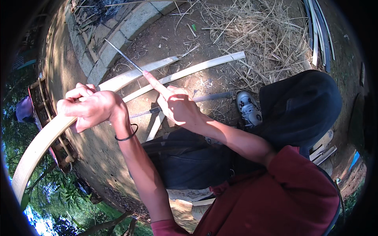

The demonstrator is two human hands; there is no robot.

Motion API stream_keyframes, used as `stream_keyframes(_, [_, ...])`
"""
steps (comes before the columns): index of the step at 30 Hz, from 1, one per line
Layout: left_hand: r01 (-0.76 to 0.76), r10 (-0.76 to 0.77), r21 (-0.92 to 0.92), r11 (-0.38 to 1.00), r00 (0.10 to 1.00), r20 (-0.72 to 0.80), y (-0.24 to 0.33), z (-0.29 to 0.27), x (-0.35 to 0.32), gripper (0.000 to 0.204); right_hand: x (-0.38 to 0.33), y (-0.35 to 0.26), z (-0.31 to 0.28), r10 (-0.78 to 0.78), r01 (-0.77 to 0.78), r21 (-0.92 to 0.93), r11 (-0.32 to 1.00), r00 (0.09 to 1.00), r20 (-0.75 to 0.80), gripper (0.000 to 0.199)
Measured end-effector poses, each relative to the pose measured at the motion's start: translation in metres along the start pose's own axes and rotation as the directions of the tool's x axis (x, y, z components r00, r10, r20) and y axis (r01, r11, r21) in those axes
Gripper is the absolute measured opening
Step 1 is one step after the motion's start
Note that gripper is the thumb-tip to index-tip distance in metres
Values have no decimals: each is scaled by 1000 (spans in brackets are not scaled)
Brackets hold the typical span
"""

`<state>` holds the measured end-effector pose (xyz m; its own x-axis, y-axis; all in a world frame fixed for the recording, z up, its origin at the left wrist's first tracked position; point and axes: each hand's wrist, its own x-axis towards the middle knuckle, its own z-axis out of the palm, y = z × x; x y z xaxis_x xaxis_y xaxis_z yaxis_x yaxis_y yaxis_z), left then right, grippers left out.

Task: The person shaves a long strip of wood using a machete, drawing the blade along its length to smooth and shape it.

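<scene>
A long pale strip of split bamboo or wood (39,143) runs from the lower left through my left hand (92,106) and out toward the upper middle. The fingers of that hand are wrapped around it. My right hand (177,106) grips a knife, its handle hidden in the fist. The index finger lies stretched along the narrow blade (123,55), which points up and left across the strip's far part. Whether the blade touches the strip I cannot tell. Beneath, a second pale strip (197,70) slants across, with a dark grey flat strip (214,96) close by.
Dry shavings (260,35) are heaped at the far right, beside several long strips (315,35). Concrete blocks (139,19) form an edging at the upper left. My shoe (249,108) and dark-trousered knees are close to my right forearm. A wooden rack (53,122) stands at the left.
</scene>
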<state>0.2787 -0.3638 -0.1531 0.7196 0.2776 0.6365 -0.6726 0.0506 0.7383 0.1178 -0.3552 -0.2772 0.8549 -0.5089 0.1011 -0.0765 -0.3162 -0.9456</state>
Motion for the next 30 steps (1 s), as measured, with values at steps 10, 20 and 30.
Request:
stream_keyframes(10, [-40, 40, -16, 999, 999, -3, -10, -13, 9, 30, -3, -30, -8, 27, -32, 163, 986, 999, 30, 10])
stream_keyframes(20, [-7, 7, -21, 1000, 1000, -22, -4, -4, 5, 24, 11, -32, -26, -38, 31, 189, 981, 999, 35, 53])
stream_keyframes(30, [-6, 5, -19, 1000, 1000, -22, -8, -4, 6, 25, 4, -13, -3, 50, -41, 175, 984, 998, -48, 56])
